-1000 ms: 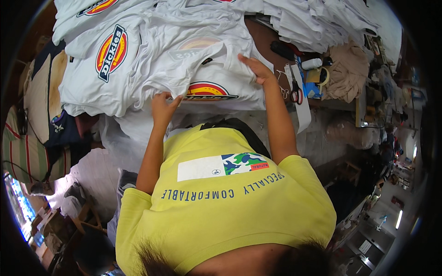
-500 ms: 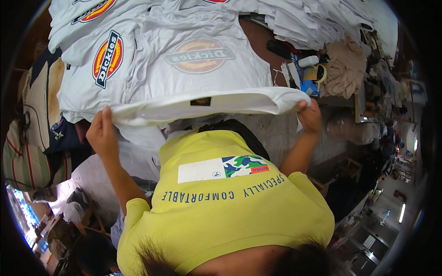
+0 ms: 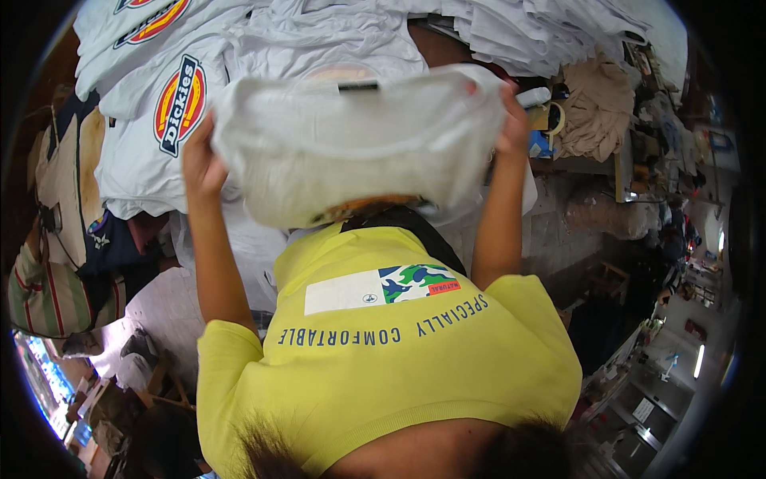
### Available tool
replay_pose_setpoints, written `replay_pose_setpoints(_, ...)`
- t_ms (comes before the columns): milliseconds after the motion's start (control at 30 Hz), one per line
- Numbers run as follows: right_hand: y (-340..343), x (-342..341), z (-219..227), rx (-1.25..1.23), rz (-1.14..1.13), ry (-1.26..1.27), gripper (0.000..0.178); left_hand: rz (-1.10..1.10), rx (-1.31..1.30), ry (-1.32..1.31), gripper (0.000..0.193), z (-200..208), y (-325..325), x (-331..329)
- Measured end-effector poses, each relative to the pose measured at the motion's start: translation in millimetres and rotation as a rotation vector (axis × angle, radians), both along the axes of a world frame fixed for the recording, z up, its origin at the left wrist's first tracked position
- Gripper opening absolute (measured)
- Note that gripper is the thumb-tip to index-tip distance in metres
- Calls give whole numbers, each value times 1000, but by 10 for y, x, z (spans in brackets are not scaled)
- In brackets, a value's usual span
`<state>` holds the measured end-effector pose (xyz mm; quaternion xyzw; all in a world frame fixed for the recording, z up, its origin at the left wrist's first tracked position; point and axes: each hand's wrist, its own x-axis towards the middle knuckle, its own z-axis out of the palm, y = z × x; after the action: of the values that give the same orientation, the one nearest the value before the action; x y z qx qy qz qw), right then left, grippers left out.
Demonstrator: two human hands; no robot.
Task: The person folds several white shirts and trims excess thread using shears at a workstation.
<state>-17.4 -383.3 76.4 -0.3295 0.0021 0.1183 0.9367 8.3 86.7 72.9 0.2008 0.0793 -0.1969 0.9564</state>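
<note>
A white T-shirt (image 3: 351, 152) hangs stretched between my two hands, its collar opening upward with a small dark neck label inside. My left hand (image 3: 205, 156) grips one shoulder of it. At the opposite shoulder, my right hand (image 3: 512, 124) has its fingers closed on the cloth. The shirt is smeared by motion, and part of a dark and orange print shows at its lower front. Just beyond it lie more white shirts (image 3: 140, 164) on the table, one with a red, yellow and dark-blue oval print facing up.
A pile of folded white garments (image 3: 519, 36) stands at the back right. Beside it are a crumpled beige cloth (image 3: 598, 108) and a roll of tape (image 3: 556, 120). A striped bag-like cloth (image 3: 48, 291) sits at the left, below a beige and navy cloth (image 3: 68, 164).
Both hands have risen and moved away from my body, carrying the shirt up and forward. Its collar now gapes wider, and its front hangs into sight.
</note>
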Motion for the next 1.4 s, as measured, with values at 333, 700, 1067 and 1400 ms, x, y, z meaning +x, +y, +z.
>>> replay_pose_setpoints(333,-76,944,-871,-118,111,285,48,-350,21,-93,44,-567,143,990)
replay_pose_setpoints(700,-97,1037,-1126,-203,28,388,55,-77,397,151,31,-1068,-159,1376)
replay_pose_setpoints(1067,-729,-862,-769,-902,416,438,45,-481,1282,16,24,-821,453,-642)
replay_pose_setpoints(1400,-395,-1251,-1837,-976,2,308,43,-160,1865,-491,29,-1851,300,-1107)
